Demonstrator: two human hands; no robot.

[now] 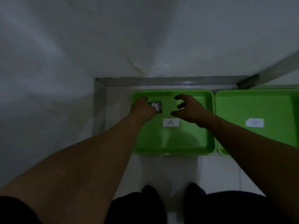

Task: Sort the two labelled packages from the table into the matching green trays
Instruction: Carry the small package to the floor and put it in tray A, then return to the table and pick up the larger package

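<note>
We seem to be in a bare, dim utility room: blank stained walls, pale tiled floor, metal framing.

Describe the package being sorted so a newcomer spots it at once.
Find the green tray labelled A, left of tray B. In its far-left corner, the left hand holds a small dark package. It is the only dark item on green.
</note>
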